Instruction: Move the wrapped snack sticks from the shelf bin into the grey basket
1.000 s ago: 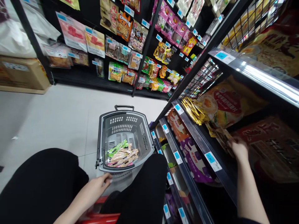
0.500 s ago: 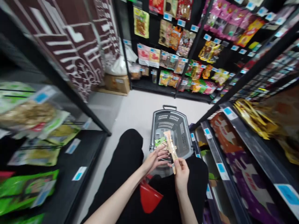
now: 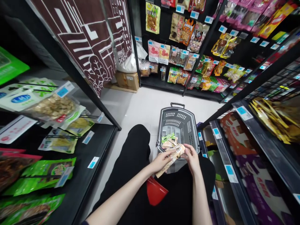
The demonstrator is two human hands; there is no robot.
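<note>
A narrow beige snack packet (image 3: 173,159) slants between my two hands, above the near end of a grey shopping basket (image 3: 188,126). My left hand (image 3: 161,162) is closed around its middle, with the fingers lying across it. My right hand (image 3: 192,158) pinches the packet's upper end, on the side nearer the basket. Inside the basket, at its near left, lie several slim packets, green ones (image 3: 167,137) and beige ones (image 3: 169,143). A red object (image 3: 156,191) rests at my lap against black clothing; I cannot make out its kind.
Shelves of bagged snacks (image 3: 58,106) stand close on the left. Low shelves with price tags (image 3: 231,173) run along the right. Ahead, hanging snack bags (image 3: 153,51) fill a black rack. A cardboard box (image 3: 127,81) sits beside a brown patterned curtain (image 3: 86,40).
The packet has turned from nearly upright to a slant. My left hand has gone from spread fingers to gripping it, and my right hand has moved up to its top end. The view has shifted slightly.
</note>
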